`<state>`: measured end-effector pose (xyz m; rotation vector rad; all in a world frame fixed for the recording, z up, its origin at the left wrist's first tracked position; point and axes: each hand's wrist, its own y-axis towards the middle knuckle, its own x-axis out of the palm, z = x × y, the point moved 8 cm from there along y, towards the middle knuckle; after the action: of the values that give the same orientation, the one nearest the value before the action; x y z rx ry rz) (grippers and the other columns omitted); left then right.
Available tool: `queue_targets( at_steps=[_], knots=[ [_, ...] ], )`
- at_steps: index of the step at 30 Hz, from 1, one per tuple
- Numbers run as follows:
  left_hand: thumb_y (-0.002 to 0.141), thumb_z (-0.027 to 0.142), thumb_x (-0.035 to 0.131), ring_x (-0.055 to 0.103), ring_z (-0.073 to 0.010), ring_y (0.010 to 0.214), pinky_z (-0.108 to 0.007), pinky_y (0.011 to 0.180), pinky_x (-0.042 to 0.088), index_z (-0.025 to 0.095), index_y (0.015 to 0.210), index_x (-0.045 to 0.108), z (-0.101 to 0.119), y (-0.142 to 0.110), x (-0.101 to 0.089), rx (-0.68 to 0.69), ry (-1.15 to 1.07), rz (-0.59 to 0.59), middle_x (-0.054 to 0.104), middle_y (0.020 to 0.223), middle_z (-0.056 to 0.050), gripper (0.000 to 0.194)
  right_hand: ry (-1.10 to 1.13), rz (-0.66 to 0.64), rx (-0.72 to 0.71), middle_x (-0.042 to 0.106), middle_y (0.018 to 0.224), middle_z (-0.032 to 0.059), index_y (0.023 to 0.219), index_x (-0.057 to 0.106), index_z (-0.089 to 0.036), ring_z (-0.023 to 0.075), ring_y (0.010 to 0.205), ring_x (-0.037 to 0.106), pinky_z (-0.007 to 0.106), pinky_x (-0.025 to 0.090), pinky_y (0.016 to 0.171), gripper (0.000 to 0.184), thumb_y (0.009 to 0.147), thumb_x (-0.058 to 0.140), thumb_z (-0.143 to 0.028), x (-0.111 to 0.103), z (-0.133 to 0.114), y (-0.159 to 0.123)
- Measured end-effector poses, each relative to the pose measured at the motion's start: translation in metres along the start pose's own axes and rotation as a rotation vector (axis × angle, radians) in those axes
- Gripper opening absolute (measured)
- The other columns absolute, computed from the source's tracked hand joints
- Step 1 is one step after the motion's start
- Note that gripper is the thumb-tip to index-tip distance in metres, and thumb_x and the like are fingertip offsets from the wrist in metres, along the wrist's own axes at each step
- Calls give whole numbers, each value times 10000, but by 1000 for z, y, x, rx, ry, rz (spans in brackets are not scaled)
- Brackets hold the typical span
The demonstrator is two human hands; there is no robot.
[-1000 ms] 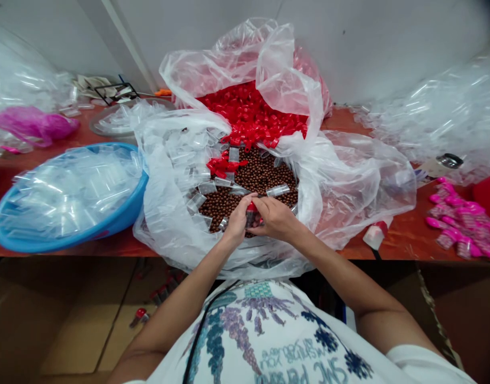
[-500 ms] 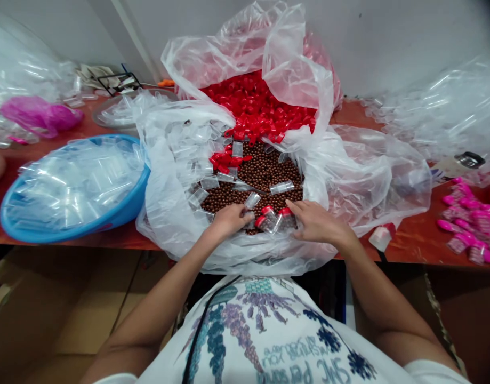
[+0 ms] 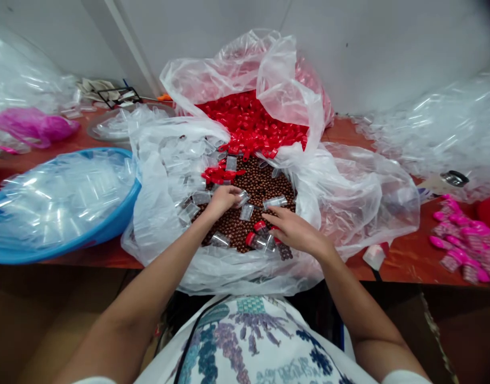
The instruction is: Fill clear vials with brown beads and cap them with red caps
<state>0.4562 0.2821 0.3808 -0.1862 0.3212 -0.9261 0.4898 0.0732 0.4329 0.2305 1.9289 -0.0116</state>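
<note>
My left hand (image 3: 225, 199) pinches a small clear plastic tube (image 3: 242, 198) above a heap of small brown balls (image 3: 245, 234). My right hand (image 3: 295, 229) has its fingers stretched out over the right side of the heap, nothing visible in its grasp. Below its fingers lie several red-capped tubes (image 3: 256, 241), one of them partly hidden by the hand. Loose clear tubes rest on the balls between my hands, such as one tube (image 3: 247, 213). A few red caps (image 3: 221, 174) sit behind my left hand. White plastic sheeting (image 3: 245, 274) surrounds the heap.
Behind the heap, a plastic bag holds many red caps (image 3: 252, 120). To the left, a blue basin (image 3: 125, 210) is full of clear tubes. Pink-capped filled tubes (image 3: 468, 240) lie at the right on the red-brown table (image 3: 354, 264). Large clear bags (image 3: 448, 128) stand at back right.
My left hand has moved away from me, up over the balls, with a clear tube in its fingers. My right hand has shifted slightly forward over the red-capped tubes. The view has shifted.
</note>
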Motion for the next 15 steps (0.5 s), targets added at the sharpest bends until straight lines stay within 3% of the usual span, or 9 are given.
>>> queue_targets(
  at_steps=[5, 15],
  knots=[
    [514, 28, 708, 554, -156, 467, -316, 535, 494, 104, 655, 660, -4, 25, 23, -23, -21, 83, 602, 548, -17, 167, 42, 31, 11, 430, 1396, 183, 1306, 514, -159, 279, 1283, 432, 459, 402, 1037, 441, 866, 507, -141, 1, 12, 8],
    [645, 142, 685, 603, -122, 644, -267, 622, 522, 137, 921, 581, -20, 34, 51, 109, -359, 188, 619, 737, -8, 295, 100, 137, 80, 438, 1396, 144, 1287, 537, -206, 239, 1297, 418, 450, 396, 1048, 436, 888, 403, -92, -5, 61, 23]
  ],
)
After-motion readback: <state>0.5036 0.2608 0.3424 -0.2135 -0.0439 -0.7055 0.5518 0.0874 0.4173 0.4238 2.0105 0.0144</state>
